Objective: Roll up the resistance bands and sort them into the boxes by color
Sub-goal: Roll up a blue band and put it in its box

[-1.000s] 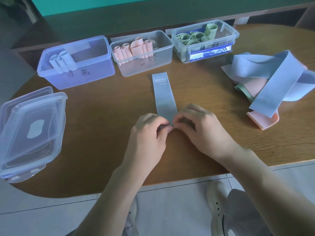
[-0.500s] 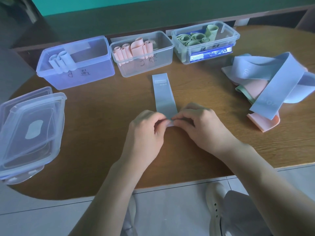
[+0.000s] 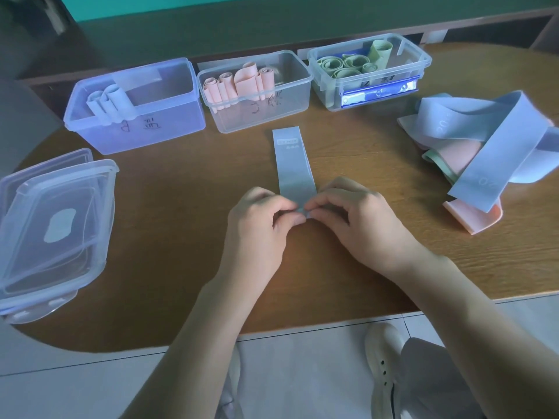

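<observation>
In the head view, a blue band (image 3: 292,164) is laid flat on the counter (image 3: 181,237), running from near the middle box toward the near edge. Its near end is pinched by the left hand (image 3: 260,228) and the right hand (image 3: 354,225), fingers curled onto a small first turn of the roll; how tight that turn is cannot be told, as it is hidden between the fingertips.

Along the far edge three boxes are set: the blue box (image 3: 136,116) at the left with a few blue rolls, the middle box (image 3: 257,95) with pink rolls, the right box (image 3: 369,68) with green rolls. A loose pile of bands (image 3: 478,152) is heaped by the right edge, and stacked lids (image 3: 54,225) lie by the left edge.

Several slips are judged possible. If the two hands are not advanced evenly, the roll would be wound askew and cone out at one side. If the pinch is relaxed, the springy material would likely unroll, as a pink roll in the middle box seems partly to have done. The far end is held by nothing, so the band may be dragged rather than rolled. The finished roll could also be dropped into the middle box, which stands nearest, instead of the blue box.
</observation>
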Motion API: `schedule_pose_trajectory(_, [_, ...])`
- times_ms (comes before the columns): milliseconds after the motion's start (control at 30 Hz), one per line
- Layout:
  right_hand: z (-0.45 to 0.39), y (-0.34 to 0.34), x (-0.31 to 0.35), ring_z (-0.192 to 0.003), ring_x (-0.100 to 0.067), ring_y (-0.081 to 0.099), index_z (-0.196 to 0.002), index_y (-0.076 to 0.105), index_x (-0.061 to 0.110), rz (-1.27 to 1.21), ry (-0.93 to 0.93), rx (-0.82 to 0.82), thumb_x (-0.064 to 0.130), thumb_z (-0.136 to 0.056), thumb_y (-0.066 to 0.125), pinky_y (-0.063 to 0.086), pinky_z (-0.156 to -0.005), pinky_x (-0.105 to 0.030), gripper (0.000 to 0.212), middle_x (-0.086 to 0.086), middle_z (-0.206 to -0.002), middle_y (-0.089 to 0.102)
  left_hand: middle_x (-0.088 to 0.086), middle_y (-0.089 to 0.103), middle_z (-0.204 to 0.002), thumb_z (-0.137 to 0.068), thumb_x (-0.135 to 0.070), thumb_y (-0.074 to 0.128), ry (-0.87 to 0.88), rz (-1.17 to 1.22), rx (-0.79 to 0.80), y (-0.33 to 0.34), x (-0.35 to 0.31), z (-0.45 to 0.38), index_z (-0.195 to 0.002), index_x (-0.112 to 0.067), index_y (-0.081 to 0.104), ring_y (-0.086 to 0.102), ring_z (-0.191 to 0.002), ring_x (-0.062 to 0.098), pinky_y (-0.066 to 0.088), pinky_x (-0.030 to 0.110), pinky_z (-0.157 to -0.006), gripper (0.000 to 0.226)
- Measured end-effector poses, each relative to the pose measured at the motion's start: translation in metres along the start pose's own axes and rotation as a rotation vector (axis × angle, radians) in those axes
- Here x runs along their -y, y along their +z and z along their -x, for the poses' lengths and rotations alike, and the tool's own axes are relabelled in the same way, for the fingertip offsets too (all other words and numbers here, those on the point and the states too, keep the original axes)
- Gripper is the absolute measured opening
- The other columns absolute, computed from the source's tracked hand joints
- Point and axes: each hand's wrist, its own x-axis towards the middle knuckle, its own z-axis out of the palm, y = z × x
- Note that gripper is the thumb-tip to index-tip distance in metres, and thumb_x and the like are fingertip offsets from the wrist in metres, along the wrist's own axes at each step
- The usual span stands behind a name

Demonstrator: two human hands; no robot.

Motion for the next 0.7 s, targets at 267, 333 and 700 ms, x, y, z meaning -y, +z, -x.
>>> schedule_pose_trajectory(267, [-0.007,-0.003,-0.004,-0.081,0.011,0.053,-0.104,0.077,0.019,-0.018,0.056,0.062,0.021,-0.086,0.08,0.036,-0.077,-0.003,0.019,0.013,-0.101,0.06,-0.003,0.069,-0.087,-0.087,-0.013,0.079,0.078,-0.007,-0.061,0.001,-0.004,0.002,-0.088,-0.013,0.076,0.058,-0.08,0.007,0.049,0.023,-0.068,0.002])
schedule_pose_trajectory(333, [-0.012,-0.002,-0.006,-0.084,0.013,0.052,-0.106,0.078,0.018,-0.004,0.047,0.064,0.024,-0.088,0.078,0.036,-0.079,-0.003,0.019,0.012,-0.102,0.061,-0.002,0.07,-0.091,-0.089,-0.014,0.076,0.072,-0.031,-0.049,0.002,-0.004,0.001,-0.094,-0.012,0.077,0.059,-0.082,0.008,0.05,0.025,-0.071,0.005])
schedule_pose_trajectory(700, [-0.016,-0.001,-0.009,-0.079,0.009,0.051,-0.1,0.075,0.02,-0.006,0.01,0.01,0.023,-0.09,0.075,0.038,-0.073,-0.008,0.01,0.011,-0.101,0.057,0.005,0.065,-0.098,-0.084,-0.017,0.081,0.003,-0.049,0.001,0.006,0.001,-0.01,-0.099,-0.013,0.079,0.044,-0.081,-0.002,0.038,0.003,-0.076,0.016])
